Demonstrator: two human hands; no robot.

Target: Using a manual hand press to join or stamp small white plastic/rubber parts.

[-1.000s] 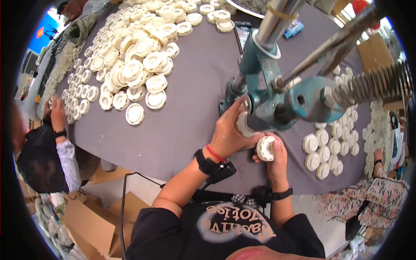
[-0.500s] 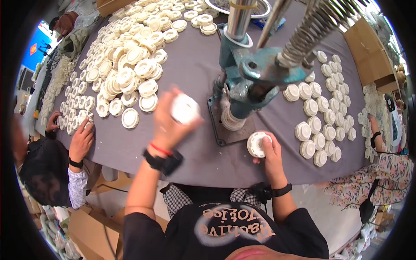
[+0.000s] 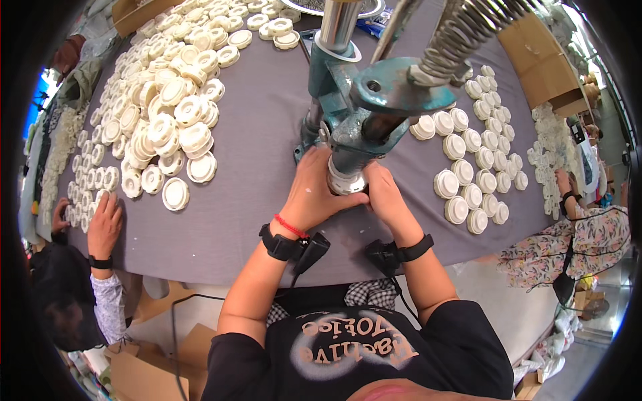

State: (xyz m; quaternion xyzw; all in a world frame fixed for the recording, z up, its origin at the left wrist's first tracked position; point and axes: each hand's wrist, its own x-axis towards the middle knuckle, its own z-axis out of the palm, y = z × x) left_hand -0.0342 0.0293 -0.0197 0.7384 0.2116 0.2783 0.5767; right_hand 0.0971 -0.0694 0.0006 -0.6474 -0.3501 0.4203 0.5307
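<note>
My left hand (image 3: 319,195) and my right hand (image 3: 386,194) meet under the silver ram of a teal hand press (image 3: 364,100) on the grey table (image 3: 261,147). Both hands have their fingers curled in at the ram's lower end, thumbs almost touching. The white round caps they carried a moment ago are hidden inside the fingers. Black bands with small devices sit on both wrists, and a red string is on the left one.
A big heap of white round caps (image 3: 164,120) covers the table's left. Neat rows of caps (image 3: 468,174) lie on the right. Another person's hand (image 3: 105,224) rests at the left table edge; a person in a flowered garment (image 3: 575,234) sits right. Cardboard boxes (image 3: 542,47) stand far right.
My left hand, which held a white cap up over the table, has come down to the press ram. My right hand has slid its cap from the table up to the same spot.
</note>
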